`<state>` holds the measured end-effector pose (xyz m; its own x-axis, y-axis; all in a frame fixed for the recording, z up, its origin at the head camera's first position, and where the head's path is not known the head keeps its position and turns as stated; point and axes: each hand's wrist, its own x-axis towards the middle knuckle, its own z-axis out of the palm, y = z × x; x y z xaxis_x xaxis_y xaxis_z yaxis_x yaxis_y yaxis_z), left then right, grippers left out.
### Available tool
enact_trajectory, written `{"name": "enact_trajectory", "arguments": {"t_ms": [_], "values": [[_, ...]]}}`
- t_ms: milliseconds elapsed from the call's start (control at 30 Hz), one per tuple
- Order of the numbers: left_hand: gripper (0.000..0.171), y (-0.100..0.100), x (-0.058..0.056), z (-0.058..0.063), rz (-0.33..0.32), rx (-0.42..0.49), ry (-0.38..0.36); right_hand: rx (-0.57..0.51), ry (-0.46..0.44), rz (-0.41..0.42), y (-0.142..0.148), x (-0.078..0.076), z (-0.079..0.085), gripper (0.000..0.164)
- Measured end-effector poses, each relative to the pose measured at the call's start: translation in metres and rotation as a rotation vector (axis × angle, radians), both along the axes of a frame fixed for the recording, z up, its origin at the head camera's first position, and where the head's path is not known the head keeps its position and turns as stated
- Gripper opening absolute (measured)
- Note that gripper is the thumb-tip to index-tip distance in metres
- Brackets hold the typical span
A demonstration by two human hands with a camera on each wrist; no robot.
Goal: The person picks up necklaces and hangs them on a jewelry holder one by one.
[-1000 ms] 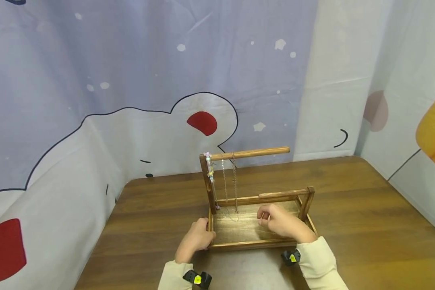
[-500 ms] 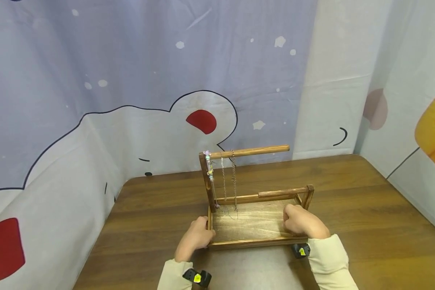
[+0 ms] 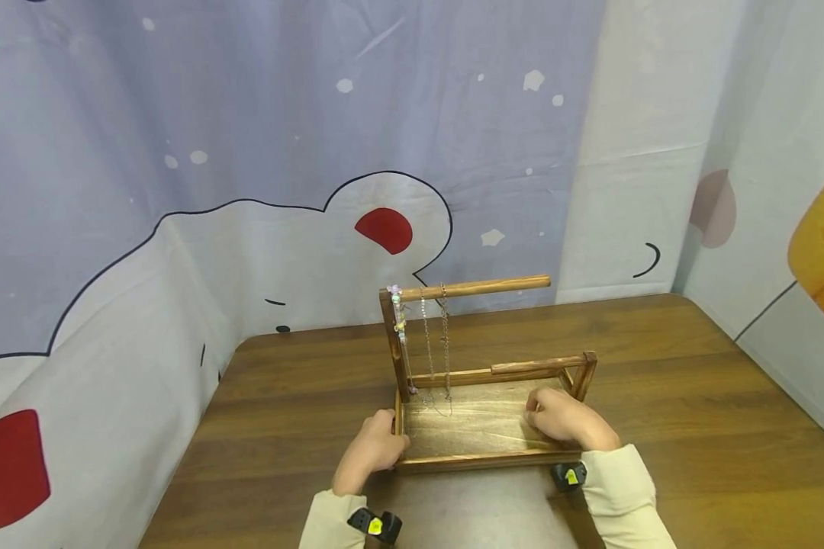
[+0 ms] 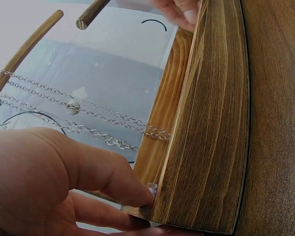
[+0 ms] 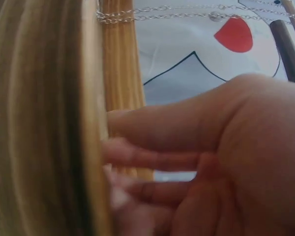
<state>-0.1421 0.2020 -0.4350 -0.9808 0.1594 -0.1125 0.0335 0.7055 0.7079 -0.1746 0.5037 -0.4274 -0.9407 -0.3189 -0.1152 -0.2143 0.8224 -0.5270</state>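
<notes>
Pinching the left wall of the tray [image 3: 481, 462], your left hand [image 3: 369, 446] probably steadied it on the tabletop [image 3: 295, 404]; necklaces [image 3: 445, 341] hung from the taller rod [image 3: 494, 287], likely against tangling; your right hand [image 3: 568, 419] bent inside, any pinch hidden.

No text, brand or number can be read. A yellow label [image 3: 374, 527] sits on the black band [image 3: 360, 520] behind the left hand [image 3: 371, 446], and a second yellow label [image 3: 571, 477] on the matching band [image 3: 559, 478] behind the right hand [image 3: 567, 418]; any marks on them are too small to make out. Black strokes [image 3: 658, 259] on the curtain [image 3: 261, 114] form curves and outlines rather than letters.
</notes>
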Motion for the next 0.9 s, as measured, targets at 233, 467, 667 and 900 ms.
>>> {"name": "enact_trajectory", "arguments": {"t_ms": [233, 467, 667, 900], "values": [[0.024, 0.000, -0.001, 0.000, -0.010, 0.002, 0.001, -0.143, 0.058, 0.073, 0.000, -0.006, -0.005, 0.010], [0.028, -0.001, -0.001, 0.000, -0.005, 0.005, -0.016, -0.018, 0.041, -0.070, 0.002, 0.003, 0.005, 0.011], [0.032, 0.000, -0.001, 0.000, -0.003, -0.005, -0.011, 0.083, -0.037, -0.148, 0.001, 0.005, 0.002, 0.010], [0.033, 0.000, -0.001, 0.000, -0.002, -0.004, -0.016, 0.192, -0.026, -0.199, -0.001, 0.002, -0.004, 0.007]]}}
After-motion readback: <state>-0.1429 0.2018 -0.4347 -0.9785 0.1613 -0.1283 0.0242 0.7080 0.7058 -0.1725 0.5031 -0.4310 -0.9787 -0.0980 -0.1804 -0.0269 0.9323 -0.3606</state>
